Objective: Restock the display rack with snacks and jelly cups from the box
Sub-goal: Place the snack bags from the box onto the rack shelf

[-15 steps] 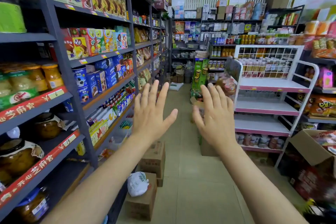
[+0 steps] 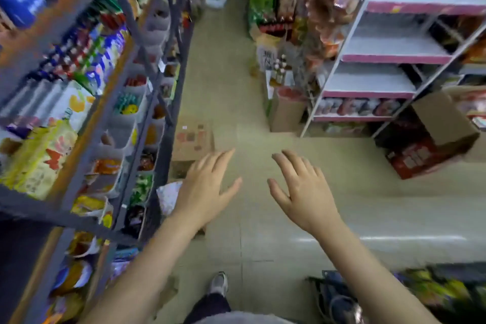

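Note:
My left hand (image 2: pixel 206 189) and my right hand (image 2: pixel 299 191) are stretched out in front of me over the aisle floor, fingers straight and spread, holding nothing. The white display rack with pink shelf edges (image 2: pixel 381 71) stands at the upper right; its upper shelves look bare and its lowest shelf carries a row of cups. An open cardboard box (image 2: pixel 431 139) with red printed sides sits on the floor at the rack's right foot, far from both hands. The whole view is motion-blurred.
Grey shelving packed with snacks (image 2: pixel 86 102) lines the left side. Cardboard boxes (image 2: pixel 193 139) and a white bag (image 2: pixel 169 194) lie along its base. Goods are stacked at the rack's left end (image 2: pixel 286 110). My foot (image 2: pixel 218 284) stands on the tiled floor.
The camera has tilted downward toward the floor, and both hands have dropped lower in the frame, still empty and spread.

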Demonstrator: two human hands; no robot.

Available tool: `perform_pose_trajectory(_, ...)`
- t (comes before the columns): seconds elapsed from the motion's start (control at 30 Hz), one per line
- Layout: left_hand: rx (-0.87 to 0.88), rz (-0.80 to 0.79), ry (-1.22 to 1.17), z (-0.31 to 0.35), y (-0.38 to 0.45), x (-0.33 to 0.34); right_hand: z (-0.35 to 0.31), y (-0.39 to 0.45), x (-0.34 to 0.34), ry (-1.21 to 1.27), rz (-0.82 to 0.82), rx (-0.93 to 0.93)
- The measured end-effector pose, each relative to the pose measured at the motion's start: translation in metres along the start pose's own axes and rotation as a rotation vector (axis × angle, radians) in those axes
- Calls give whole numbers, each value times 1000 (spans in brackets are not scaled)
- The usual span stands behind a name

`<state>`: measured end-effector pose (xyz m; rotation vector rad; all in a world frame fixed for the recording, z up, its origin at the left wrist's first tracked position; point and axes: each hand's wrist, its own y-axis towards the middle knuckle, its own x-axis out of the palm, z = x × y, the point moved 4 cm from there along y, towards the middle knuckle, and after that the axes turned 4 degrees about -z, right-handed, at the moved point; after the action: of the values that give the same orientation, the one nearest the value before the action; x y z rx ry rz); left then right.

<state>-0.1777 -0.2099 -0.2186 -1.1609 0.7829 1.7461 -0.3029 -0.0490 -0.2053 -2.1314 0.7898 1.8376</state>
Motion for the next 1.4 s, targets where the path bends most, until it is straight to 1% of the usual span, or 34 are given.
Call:
perform_pose_trajectory(0.1, 39, -158, -34, 10, 52, 32, 42, 11, 15, 25, -83, 170)
perform_pose_trajectory(0.23, 156, -325, -24, 52, 138, 72, 121, 18, 33, 119, -121, 425)
perform_pose_trajectory(0.3, 224, -377, 0, 80, 187, 90, 165, 25, 37, 141, -107, 525)
perform_pose_trajectory(0.4, 289, -414, 35, 126, 262, 115, 238, 43, 39, 174, -78, 622)
perform_pose_trajectory(0.53, 341, -447, 70, 203, 365, 136, 351, 77, 24, 247, -58, 696)
perform_pose_trajectory(0.63, 398, -484, 81, 258, 438, 154, 430, 104, 0, 259, -45, 716)
perform_pose_trajectory(0.77, 438, -491, 23, 313, 519, 188, 523, 133, -25, 215, -38, 741)
perform_pose_trajectory(0.93, 453, -499, -15, 383, 629, 248, 646, 164, -29, 197, -50, 812)
perform_pose_trajectory(1.03, 517, -533, -42, 437, 698, 283, 723, 183, -37, 152, -74, 850)
perform_pose_trajectory(1.17, 609, -610, -41, 519, 794, 311, 821, 201, -69, 154, -109, 948)
perform_pose_trajectory(1.3, 730, -620, 9, 613, 871, 341, 914, 194, -96, 186, -29, 1066)
perform_pose_trajectory(1.4, 787, -665, 18, 684, 905, 374, 984, 173, -95, 248, 34, 1168)
